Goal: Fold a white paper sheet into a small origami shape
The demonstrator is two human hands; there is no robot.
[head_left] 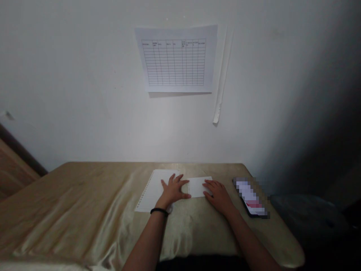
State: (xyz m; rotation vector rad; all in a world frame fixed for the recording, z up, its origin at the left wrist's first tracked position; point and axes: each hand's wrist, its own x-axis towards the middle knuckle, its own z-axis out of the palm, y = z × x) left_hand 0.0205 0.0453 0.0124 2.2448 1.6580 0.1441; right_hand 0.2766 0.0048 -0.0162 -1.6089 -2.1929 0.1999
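A small white sheet of paper (196, 187) lies flat between my two hands, with what look like punched holes along its left edge. My left hand (172, 191), a black band round its wrist, is open with its fingers spread. Its thumb and a finger reach the small sheet's left edge, and the rest of it is over a larger loose-leaf sheet (152, 194) with holes down its left side. My right hand (219, 195) rests with outstretched fingers on the small sheet's right side, covering part of that edge. Neither hand grips anything that I can see.
A shiny beige cloth (113, 195) covers the table and is wrinkled at the left. A phone (251, 199) with a lit, partly pixelated screen lies right of my right hand. On the wall behind hang a printed table sheet (176, 62) and a white strip (220, 90).
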